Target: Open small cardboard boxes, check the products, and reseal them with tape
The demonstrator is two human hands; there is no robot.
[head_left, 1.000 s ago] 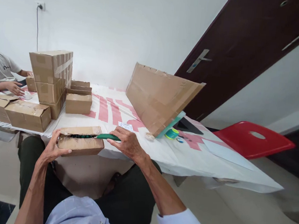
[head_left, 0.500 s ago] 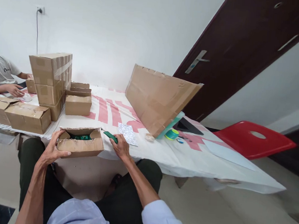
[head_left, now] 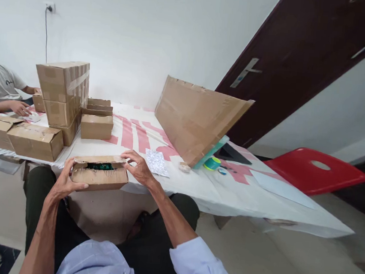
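A small brown cardboard box [head_left: 100, 181] sits at the near edge of the table, its torn top flaps partly folded over a gap. Something dark and green [head_left: 101, 166] shows through that gap, too covered to name. My left hand [head_left: 64, 182] grips the box's left end, thumb along the near side and fingers over the far edge. At the far right corner, my right hand [head_left: 139, 167] has its fingers bent over the flap. The green cutter is not visible in my right hand now.
Taped cardboard boxes [head_left: 61, 86] are stacked at left, with an open box [head_left: 96, 127] beside them. A large cardboard sheet [head_left: 197, 117] leans at the back. Nearby lie a silvery patterned sheet [head_left: 156, 162] and a tape roll [head_left: 212, 163]. Another person [head_left: 5, 85] sits far left.
My right hand has moved left from beside the box onto its far right flap, and the green cutter it held is out of sight. The far flap has folded inward, narrowing the opening.
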